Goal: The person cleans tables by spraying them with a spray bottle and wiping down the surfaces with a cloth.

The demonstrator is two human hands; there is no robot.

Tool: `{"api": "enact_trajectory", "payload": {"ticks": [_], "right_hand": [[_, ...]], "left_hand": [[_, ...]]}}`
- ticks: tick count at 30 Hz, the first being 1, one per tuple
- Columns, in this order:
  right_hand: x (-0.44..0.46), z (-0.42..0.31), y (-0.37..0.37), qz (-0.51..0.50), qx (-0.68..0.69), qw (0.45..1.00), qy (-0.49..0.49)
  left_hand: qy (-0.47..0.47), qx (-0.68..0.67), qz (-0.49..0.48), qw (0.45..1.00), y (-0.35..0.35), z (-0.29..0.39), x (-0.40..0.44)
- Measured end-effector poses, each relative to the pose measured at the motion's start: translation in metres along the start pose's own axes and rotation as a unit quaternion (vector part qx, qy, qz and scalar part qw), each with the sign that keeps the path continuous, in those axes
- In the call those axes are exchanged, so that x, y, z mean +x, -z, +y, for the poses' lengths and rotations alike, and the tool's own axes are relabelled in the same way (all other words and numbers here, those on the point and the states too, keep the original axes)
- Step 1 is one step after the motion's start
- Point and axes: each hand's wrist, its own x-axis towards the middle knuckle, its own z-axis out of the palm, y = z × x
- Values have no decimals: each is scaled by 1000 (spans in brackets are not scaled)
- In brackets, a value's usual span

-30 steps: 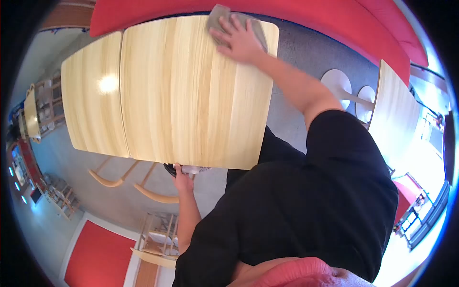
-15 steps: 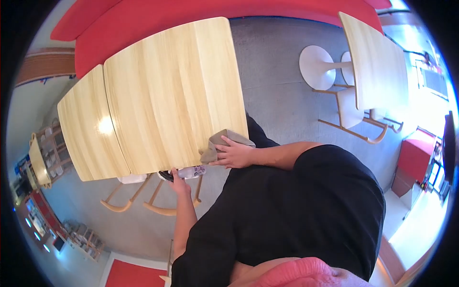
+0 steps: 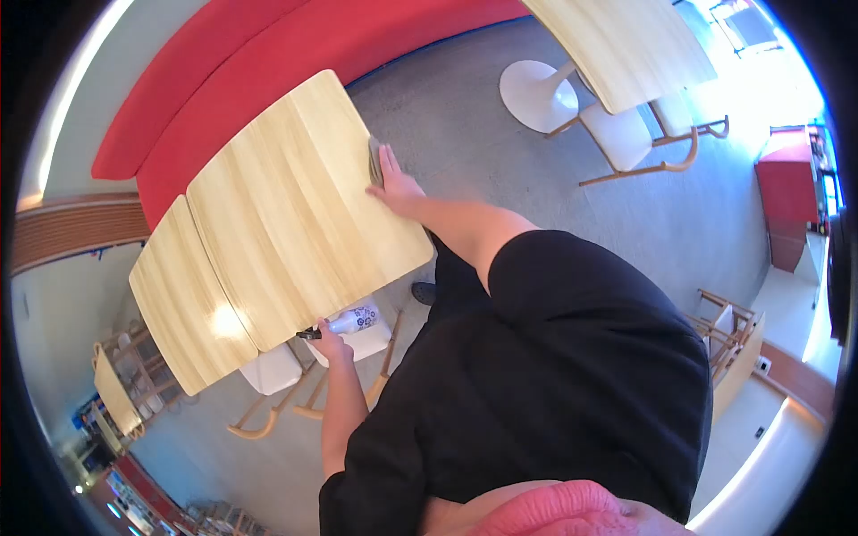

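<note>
My right hand [image 3: 399,189] is at the far right edge of the wooden table [image 3: 277,196], arm stretched out. It presses a grey-brown cloth [image 3: 374,161] against that edge, and most of the cloth is hidden by the hand. Low beside the table's near edge, my left hand [image 3: 332,343] is closed round the neck of a spray bottle [image 3: 356,319]. The bottle is whitish with a dark print and lies nearly sideways, its black spray head [image 3: 309,333] pointing left.
A red bench [image 3: 268,54] runs behind the table. White-seated chairs [image 3: 271,369] stand at its near side. Another wooden table [image 3: 626,45] with a white round base [image 3: 539,96] and chairs [image 3: 617,138] is at the upper right.
My right hand has moved with the cloth from the near right corner to farther along the right edge. The view has turned; my left hand still holds the spray bottle.
</note>
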Motion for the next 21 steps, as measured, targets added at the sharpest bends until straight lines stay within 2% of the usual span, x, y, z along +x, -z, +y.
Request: {"api": "enact_trajectory", "payload": {"ticks": [2, 4, 6, 7, 8, 9, 11, 12, 14, 15, 16, 17, 18, 19, 21], "right_hand": [[-51, 31, -22, 28, -23, 999, 40], [-108, 29, -13, -26, -7, 1000, -7], [-132, 38, -6, -112, 0, 987, -111], [-133, 55, -5, -140, -36, 984, -101], [-131, 69, 0, -167, -71, 979, -92], [-136, 70, 18, -152, -69, 982, -90], [-153, 75, 63, -118, 42, 985, -118], [-153, 92, 81, -108, 45, 986, -116], [-149, 139, 117, -28, 281, 935, -216], [-152, 160, 144, -18, 432, 865, -255], [-157, 183, 172, -11, 571, 770, -285], [-162, 203, 203, 26, 614, 733, -293], [-168, 221, 232, 63, 655, 692, -299], [-174, 240, 258, 68, 657, 691, -293], [-189, 279, 310, 142, 692, 660, -256]], "left_hand": [[-37, -13, -7, 999, 6, -7, 8], [-48, 5, -18, 999, 5, -5, 6], [-87, -2, -47, 995, 10, -6, 1], [-122, -9, -66, 990, 8, -3, -2], [-125, -1, -44, 991, 6, 3, -16], [-128, 6, -20, 992, 5, 9, -38], [-239, 36, 30, 970, -1, 22, -77], [-245, 34, 22, 969, 0, 32, -90], [-327, 148, -46, 932, -2, 45, -111], [-331, 147, -52, 931, -11, 54, -123], [-351, 170, -115, 913, -20, 66, -142], [-370, 192, -176, 892, -31, 79, -165], [-382, 191, -182, 886, -53, 91, -186], [-387, 188, -186, 883, -80, 94, -195], [-419, 142, -235, 865, -135, 106, -213]]}}
